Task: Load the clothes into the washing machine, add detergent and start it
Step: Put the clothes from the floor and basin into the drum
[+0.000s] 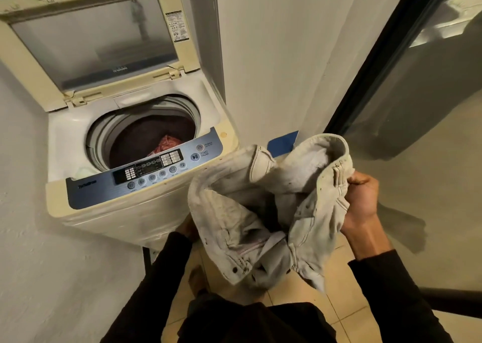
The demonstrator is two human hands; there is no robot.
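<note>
Both hands (361, 199) grip pale jeans (260, 212) beside the open washing machine (125, 207).

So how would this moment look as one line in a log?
step: loading | right hand: grips pale jeans | left hand: mostly hidden behind jeans | washing machine: lid up, clothes in drum

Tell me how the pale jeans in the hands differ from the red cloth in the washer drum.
The pale jeans are off-white and held in the air outside the machine by the right hand; the red cloth is red and lies inside the drum. The jeans show almost whole; the cloth is partly hidden. Both are crumpled.
</note>
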